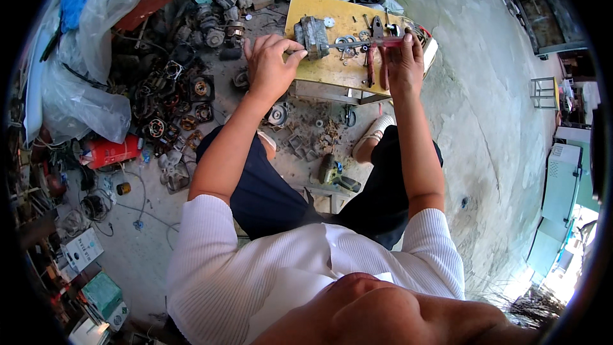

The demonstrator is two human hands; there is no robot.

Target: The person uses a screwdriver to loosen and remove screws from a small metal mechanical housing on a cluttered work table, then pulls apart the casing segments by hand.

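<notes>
My left hand (273, 64) has its fingers curled against the left end of a grey metal motor housing (313, 38) on the yellow table (310, 72). My right hand (404, 64) grips a red-handled screwdriver (391, 42), held level, its metal shaft pointing left to the housing. Pliers with red handles (370, 66) are beside my right hand, partly behind the screwdriver. Small washers, nuts and tools lie around them, along with a white round part (329, 22).
Piled motor parts (169, 96), a red container (112, 151) and plastic sheeting (89, 108) crowd the left. A power drill (335, 172) is between my legs. Concrete floor (485, 153) stretches right toward a stool frame (543, 92) and pale green cabinets (562, 185).
</notes>
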